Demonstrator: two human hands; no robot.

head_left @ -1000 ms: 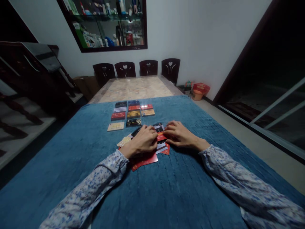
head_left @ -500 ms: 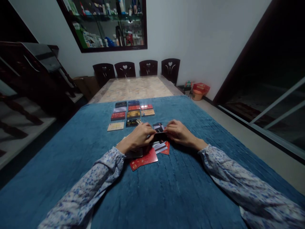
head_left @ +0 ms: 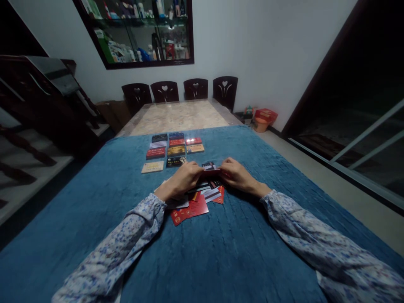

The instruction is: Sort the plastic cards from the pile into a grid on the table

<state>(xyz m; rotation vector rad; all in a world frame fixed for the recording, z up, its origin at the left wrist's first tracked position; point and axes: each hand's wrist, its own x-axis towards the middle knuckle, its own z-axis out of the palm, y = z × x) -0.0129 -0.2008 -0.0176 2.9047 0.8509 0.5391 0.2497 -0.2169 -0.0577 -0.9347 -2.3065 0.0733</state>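
Left hand (head_left: 188, 174) and right hand (head_left: 235, 171) pinch a reddish card (head_left: 211, 172)! Neat stacks (head_left: 176, 150) stand at eleven o'clock; loose cards (head_left: 194, 207) remain at seven.

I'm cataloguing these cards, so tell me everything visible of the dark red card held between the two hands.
The dark red card is thin and flat, with a straight upper edge; it looks like stiff plastic. It is held tilted, showing as a narrow band that runs roughly level between the hands. The left hand has its grip on one end, the right hand on the other. Loose cards lie below; whether it touches them is unclear. No print is readable on it.
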